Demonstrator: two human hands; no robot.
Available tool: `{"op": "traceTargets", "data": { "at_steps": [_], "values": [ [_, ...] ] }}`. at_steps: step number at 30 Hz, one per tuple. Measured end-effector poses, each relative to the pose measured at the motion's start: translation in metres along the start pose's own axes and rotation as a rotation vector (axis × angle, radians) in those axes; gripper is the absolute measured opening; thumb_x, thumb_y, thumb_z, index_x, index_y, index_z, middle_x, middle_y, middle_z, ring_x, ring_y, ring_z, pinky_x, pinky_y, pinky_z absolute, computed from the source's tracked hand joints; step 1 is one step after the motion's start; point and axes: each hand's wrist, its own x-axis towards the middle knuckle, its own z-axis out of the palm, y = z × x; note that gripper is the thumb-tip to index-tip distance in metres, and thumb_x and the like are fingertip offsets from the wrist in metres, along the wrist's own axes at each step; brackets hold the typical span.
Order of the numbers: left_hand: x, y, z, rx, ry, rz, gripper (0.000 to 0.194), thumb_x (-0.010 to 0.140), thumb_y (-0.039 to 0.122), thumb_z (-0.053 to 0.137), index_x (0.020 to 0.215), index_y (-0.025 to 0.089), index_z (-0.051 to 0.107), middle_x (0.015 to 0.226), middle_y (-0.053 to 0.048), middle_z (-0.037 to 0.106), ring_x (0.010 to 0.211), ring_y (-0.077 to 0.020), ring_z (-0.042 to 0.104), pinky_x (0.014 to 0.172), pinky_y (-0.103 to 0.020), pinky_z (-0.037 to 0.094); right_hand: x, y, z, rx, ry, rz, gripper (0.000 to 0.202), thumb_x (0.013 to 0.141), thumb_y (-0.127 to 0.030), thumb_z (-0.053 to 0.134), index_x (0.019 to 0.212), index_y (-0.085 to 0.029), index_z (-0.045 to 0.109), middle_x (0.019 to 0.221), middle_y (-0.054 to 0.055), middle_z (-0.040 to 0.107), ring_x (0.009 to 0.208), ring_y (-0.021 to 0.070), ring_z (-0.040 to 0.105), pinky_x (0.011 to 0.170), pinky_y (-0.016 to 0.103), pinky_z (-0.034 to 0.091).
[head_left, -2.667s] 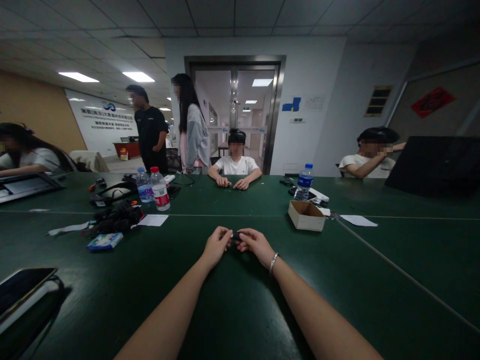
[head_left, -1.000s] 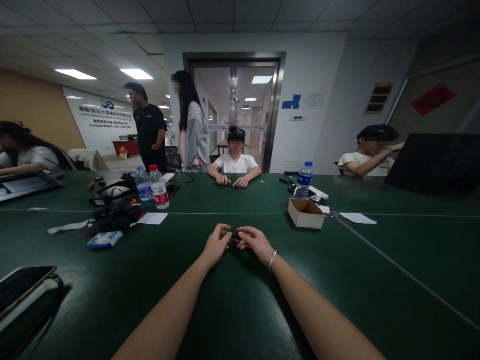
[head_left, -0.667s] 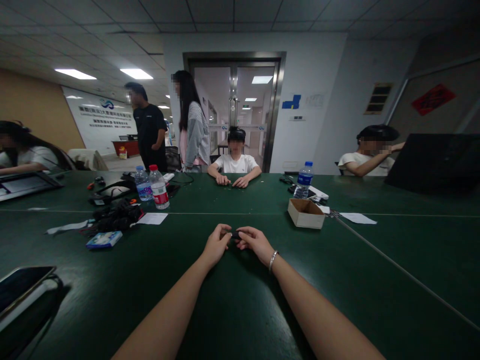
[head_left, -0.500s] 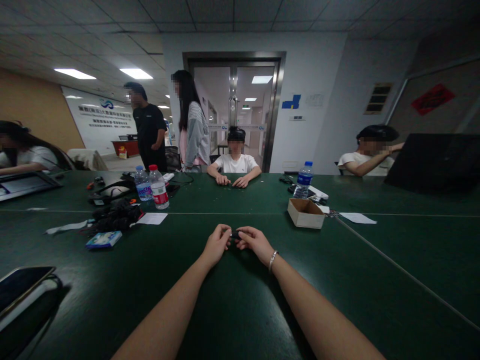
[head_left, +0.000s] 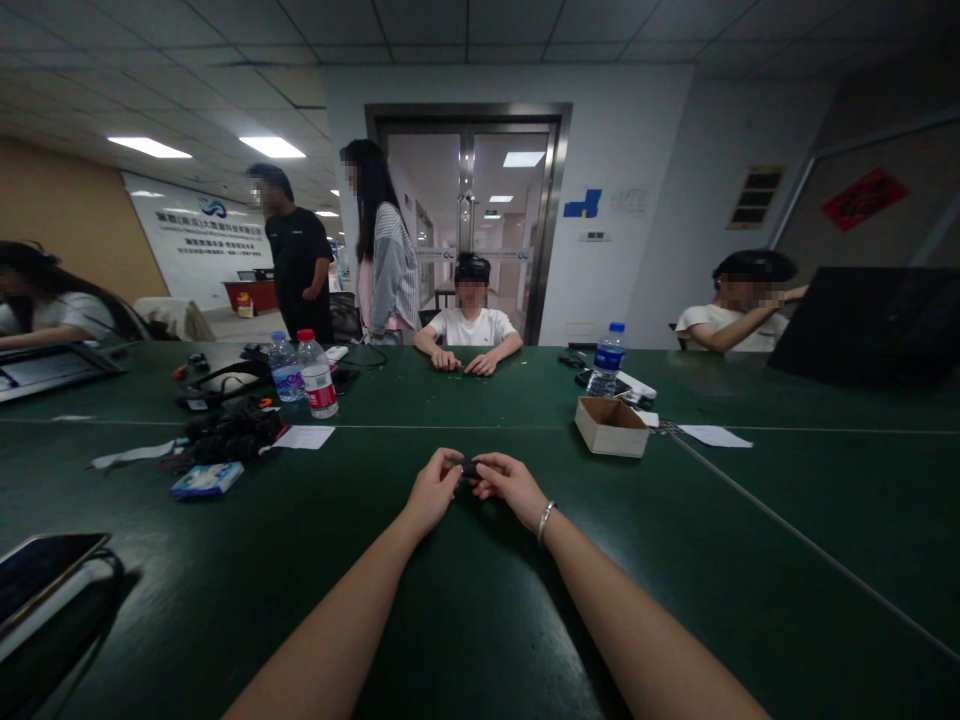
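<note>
A small black object [head_left: 470,470], too small and dark to name, is held just above the green table [head_left: 465,640] between my two hands. My right hand [head_left: 508,478], with a silver bracelet at the wrist, pinches its right end between thumb and fingers. My left hand [head_left: 435,487] closes its thumb and fingertips at the object's left end, where a small light spot shows. The fingers hide much of the object.
An open cardboard box [head_left: 611,440] stands to the right, near a water bottle [head_left: 606,362]. To the left are a red-capped bottle [head_left: 318,375], black straps [head_left: 232,435] and a blue-white packet [head_left: 207,479]. A phone [head_left: 45,575] lies near left. A person in white [head_left: 472,325] sits opposite.
Both hands stay in nearly the same place around the small black object. The fingers shift only very slightly.
</note>
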Motion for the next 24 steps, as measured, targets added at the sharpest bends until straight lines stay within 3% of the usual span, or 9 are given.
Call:
{"op": "traceTargets", "data": {
  "at_steps": [7,14,18,24],
  "values": [
    [-0.0010,0.0024,-0.0006,0.023,0.015,-0.030,0.025,0.081,0.036,0.046,0.098,0.018,0.052,0.087,-0.004,0.054,0.067,-0.0120,0.051,0.048,-0.018,0.039,0.0005,0.0000,-0.0006,0.000,0.000,0.008,0.024,0.078,-0.023,0.068,0.096,-0.010,0.060,0.070,0.005,0.065,0.057,0.0126,0.063,0.051,0.019,0.052],
    [-0.0047,0.0090,-0.0007,0.000,0.014,0.048,0.022,0.078,0.024,0.051,0.099,0.017,0.053,0.091,-0.006,0.054,0.077,-0.0145,0.053,0.055,-0.020,0.044,0.0012,0.0009,-0.0008,0.004,-0.006,0.002,0.025,0.077,-0.023,0.068,0.097,-0.010,0.059,0.069,0.006,0.065,0.056,0.0120,0.063,0.051,0.018,0.051],
    [-0.0024,0.0060,-0.0001,-0.052,0.027,0.040,0.023,0.076,0.025,0.054,0.098,0.017,0.053,0.096,-0.007,0.053,0.084,-0.0158,0.054,0.058,-0.020,0.046,0.0014,0.0022,-0.0009,0.004,0.000,-0.007,0.025,0.077,-0.024,0.068,0.096,-0.010,0.059,0.068,0.005,0.064,0.056,0.0123,0.063,0.051,0.019,0.052],
    [0.0000,0.0017,0.0003,-0.002,0.036,-0.013,0.024,0.083,0.035,0.045,0.098,0.017,0.051,0.084,-0.004,0.054,0.065,-0.0115,0.055,0.049,-0.019,0.041,0.0002,0.0010,-0.0006,-0.004,0.002,-0.006,0.025,0.076,-0.024,0.069,0.096,-0.011,0.060,0.068,0.005,0.064,0.057,0.0127,0.063,0.051,0.019,0.052]
  ]
}}
